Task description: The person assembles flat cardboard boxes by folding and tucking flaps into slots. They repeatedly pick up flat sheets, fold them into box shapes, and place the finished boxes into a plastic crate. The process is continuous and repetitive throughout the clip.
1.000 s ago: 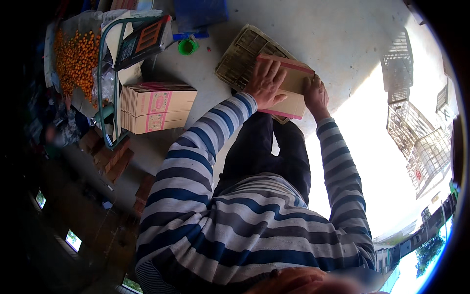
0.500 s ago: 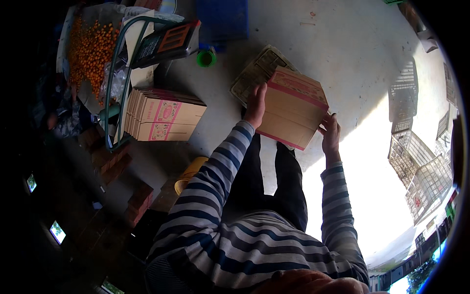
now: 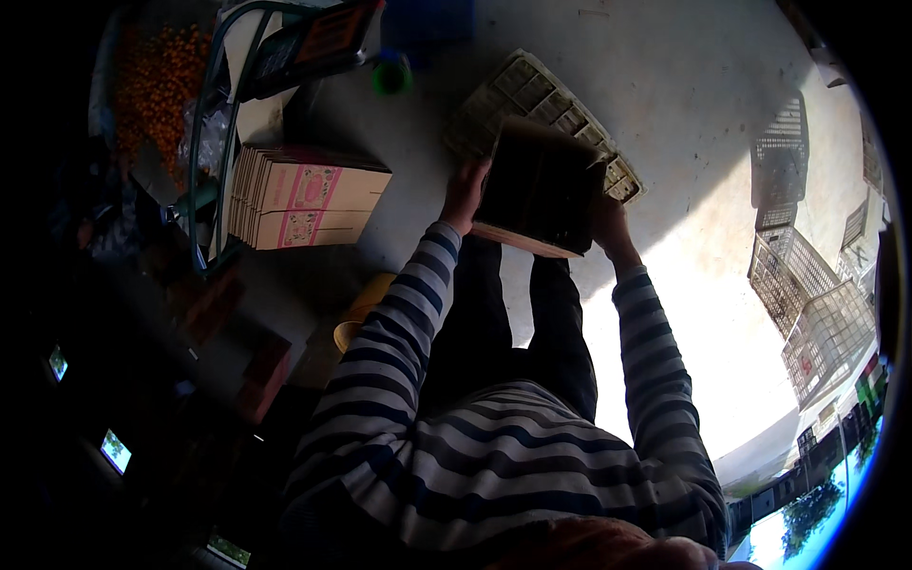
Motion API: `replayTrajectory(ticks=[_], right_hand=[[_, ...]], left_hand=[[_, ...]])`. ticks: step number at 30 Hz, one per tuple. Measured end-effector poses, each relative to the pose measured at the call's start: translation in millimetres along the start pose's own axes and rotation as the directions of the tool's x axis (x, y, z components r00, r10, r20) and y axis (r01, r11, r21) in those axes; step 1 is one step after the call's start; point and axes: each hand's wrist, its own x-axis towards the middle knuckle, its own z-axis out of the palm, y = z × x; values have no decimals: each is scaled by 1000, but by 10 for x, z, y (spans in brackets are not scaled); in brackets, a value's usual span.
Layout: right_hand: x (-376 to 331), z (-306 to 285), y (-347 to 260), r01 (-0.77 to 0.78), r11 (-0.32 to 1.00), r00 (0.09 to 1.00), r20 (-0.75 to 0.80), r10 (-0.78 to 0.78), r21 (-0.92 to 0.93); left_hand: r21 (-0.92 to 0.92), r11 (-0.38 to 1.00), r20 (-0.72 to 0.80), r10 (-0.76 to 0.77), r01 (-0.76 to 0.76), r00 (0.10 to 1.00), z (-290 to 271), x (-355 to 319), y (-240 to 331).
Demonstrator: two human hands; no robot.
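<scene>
Head view: left hand and right hand grip opposite sides of the box — opening toward the camera, interior dark — overlapping the near edge of the crate.

Cardboard box: open side up, dark inside, held.

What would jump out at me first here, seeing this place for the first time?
Probably the open cardboard box near the centre, its dark inside facing the camera, held between the left hand and right hand. Next, perhaps, the heap of small orange things at upper left and the glaring sunlit ground at right.
</scene>
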Motion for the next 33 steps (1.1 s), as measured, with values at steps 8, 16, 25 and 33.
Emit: replayTrajectory(ticks=[8,16,25,33], right_hand=[[-83,331,-65,-437,891,891,-79,448,122],[226,265,-247,-406,907,913,12,407,111],[115,249,-374,-433,827,856,-123,501,358],[279,249,-340,-493,775,838,-23,545,394]], left_hand=[[694,246,308,748,-677,588,726,-260,372],[945,174,148,528,-277,837,1218,916,-211],[979,79,125,492,-187,862,1340,1371,-557],[965,101,164,488,-242,857,1214,1379,-621]])
